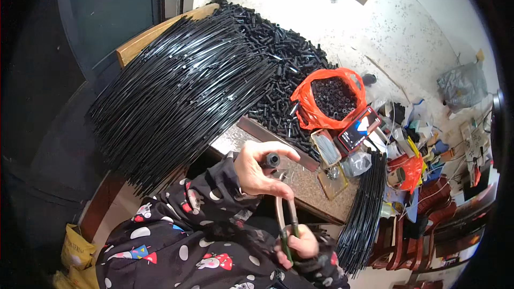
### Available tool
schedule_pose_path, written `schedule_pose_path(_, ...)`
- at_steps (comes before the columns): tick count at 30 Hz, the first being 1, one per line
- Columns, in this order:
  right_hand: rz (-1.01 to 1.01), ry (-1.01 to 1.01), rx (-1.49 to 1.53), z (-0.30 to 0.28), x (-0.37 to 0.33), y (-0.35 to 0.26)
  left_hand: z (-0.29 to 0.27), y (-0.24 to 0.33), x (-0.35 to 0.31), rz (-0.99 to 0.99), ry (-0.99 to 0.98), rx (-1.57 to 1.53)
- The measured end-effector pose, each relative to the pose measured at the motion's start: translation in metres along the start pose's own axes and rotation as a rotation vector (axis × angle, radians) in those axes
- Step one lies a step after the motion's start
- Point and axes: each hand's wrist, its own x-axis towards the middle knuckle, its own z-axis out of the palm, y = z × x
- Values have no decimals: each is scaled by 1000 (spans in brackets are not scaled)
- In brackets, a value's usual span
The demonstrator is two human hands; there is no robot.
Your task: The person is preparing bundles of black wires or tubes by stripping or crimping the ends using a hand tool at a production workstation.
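Note:
My left hand (255, 170) is curled round a short black tube (272, 159), whose round hollow end points up out of the palm. Thumb and forefinger stretch out past it to the right. Below, my right hand (301, 245) grips a pair of pliers (279, 215) with dark green handles. The metal arms of the pliers reach up to the left hand's fingers. Fingers partly cover the upper end of the pliers, so I cannot tell whether it touches the tube.
A big sheaf of thin black rods (182, 91) lies at the left, beside a heap of short black tubes (284, 53). On the right stand a red plastic bag (305, 96) of small black parts, a lit phone (360, 128), a clear box (326, 147) and another rod bundle (369, 203).

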Motion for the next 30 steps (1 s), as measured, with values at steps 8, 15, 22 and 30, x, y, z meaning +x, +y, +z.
schedule_pose_path(8, -1031, 846, -1652, 14, 18, -21, 5, -4, -5, 76, 193, -23)
schedule_pose_path(15, 188, -76, -4, -5, -2, -8, 2, -6, 0, 114, 48, 96)
schedule_pose_path(22, -959, 762, -1523, -10, 21, -16, 1, -10, 0, 108, -57, 112)
schedule_pose_path(30, -239, 166, -581, 7, 17, -3, 13, -3, -1, 17, 28, 99)
